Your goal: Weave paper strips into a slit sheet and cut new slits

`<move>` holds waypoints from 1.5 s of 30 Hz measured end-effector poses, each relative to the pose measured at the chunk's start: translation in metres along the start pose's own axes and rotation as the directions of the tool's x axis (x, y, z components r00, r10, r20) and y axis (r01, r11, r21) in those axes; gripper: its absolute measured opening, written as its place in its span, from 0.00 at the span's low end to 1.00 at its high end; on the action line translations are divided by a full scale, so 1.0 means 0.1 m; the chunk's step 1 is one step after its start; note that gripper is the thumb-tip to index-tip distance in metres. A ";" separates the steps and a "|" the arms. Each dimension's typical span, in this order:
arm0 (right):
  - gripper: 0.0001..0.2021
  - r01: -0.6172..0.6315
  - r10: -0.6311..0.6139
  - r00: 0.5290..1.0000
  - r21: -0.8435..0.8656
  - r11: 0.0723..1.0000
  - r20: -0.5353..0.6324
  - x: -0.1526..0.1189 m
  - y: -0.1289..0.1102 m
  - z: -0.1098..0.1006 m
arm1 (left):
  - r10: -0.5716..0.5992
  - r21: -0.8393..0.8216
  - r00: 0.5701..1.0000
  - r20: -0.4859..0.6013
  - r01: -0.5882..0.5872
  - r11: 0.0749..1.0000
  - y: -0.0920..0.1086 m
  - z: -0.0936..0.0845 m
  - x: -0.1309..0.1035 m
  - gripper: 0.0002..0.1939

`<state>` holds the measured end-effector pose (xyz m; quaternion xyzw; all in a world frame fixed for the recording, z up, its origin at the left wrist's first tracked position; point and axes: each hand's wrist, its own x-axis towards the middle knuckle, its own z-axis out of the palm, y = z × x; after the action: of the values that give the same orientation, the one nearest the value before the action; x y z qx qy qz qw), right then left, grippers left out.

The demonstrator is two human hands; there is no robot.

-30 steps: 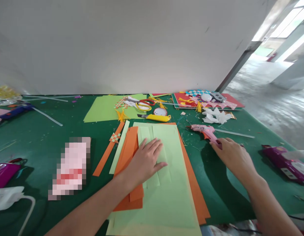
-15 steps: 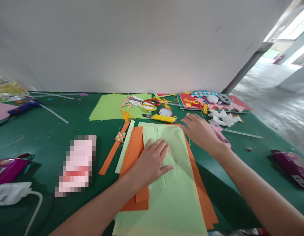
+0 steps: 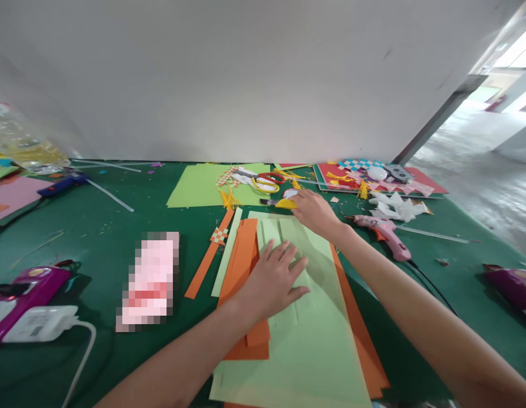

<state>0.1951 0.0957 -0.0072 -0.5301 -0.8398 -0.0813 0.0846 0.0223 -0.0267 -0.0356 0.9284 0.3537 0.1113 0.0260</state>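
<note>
My left hand (image 3: 276, 277) lies flat with fingers spread on pale green paper strips and a large pale green sheet (image 3: 314, 340). Orange strips (image 3: 241, 249) stick out to its left, and orange paper (image 3: 360, 334) shows under the sheet's right side. Beyond the sheet's far edge, my right hand (image 3: 316, 214) is over the handle end of a yellow utility knife (image 3: 285, 204); its fingertips are partly hidden, so a grip cannot be made out. The knife's dark blade end points left. Just behind the hand is a round white item (image 3: 289, 193).
Scissors (image 3: 267, 182) lie on bright green paper (image 3: 195, 184) at the back. A pink glue gun (image 3: 386, 232) and crumpled white paper (image 3: 397, 207) are at right. A pixelated pink object (image 3: 150, 277), white plug (image 3: 46, 323) and blue glue gun (image 3: 65, 184) are at left.
My right hand has moved left from the sheet's far right corner onto the yellow knife, uncovering the pink glue gun. My left hand stays on the paper. The whole view has shifted slightly.
</note>
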 end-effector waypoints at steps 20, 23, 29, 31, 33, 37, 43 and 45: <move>0.28 -0.119 0.087 0.987 0.257 0.959 0.132 -2.30 0.16 -0.46 | 0.035 -0.015 0.997 0.071 -0.034 0.999 0.02 -0.01 0.04 0.23; 0.28 -0.002 -0.025 0.995 0.263 0.965 0.099 -2.46 0.07 -0.45 | 0.041 -0.017 0.996 0.073 -0.040 0.999 0.00 0.00 0.06 0.23; 0.28 0.072 -0.095 0.991 0.221 0.973 0.096 -2.58 -0.03 -0.45 | 0.028 -0.040 0.995 0.095 -0.024 0.999 0.05 -0.01 0.06 0.27; 0.27 0.080 -0.102 0.989 0.201 0.976 0.104 -2.60 -0.04 -0.45 | 0.029 -0.047 0.995 0.097 -0.024 0.999 0.07 -0.01 0.06 0.27; 0.27 0.080 -0.102 0.989 0.189 0.979 0.108 -2.60 -0.05 -0.45 | 0.043 -0.056 0.994 0.102 -0.038 0.998 0.08 -0.01 0.06 0.27; 0.27 0.069 -0.090 0.987 0.151 0.986 0.134 -2.60 -0.07 -0.43 | 0.071 -0.065 0.993 0.094 -0.065 0.996 0.08 0.01 0.07 0.27; 0.27 0.075 -0.093 0.983 0.117 0.990 0.156 -2.60 -0.08 -0.43 | 0.122 -0.061 0.992 0.033 -0.120 0.991 0.09 0.04 0.07 0.24; 0.27 0.070 -0.089 0.982 0.115 0.991 0.165 -2.61 -0.09 -0.44 | 0.163 -0.069 0.987 0.004 -0.163 0.984 0.09 0.05 0.07 0.22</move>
<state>0.3003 -0.1464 -0.0241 -0.4957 -0.8676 0.0066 0.0383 0.0346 -0.0288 -0.0375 0.9533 0.2723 0.1204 0.0502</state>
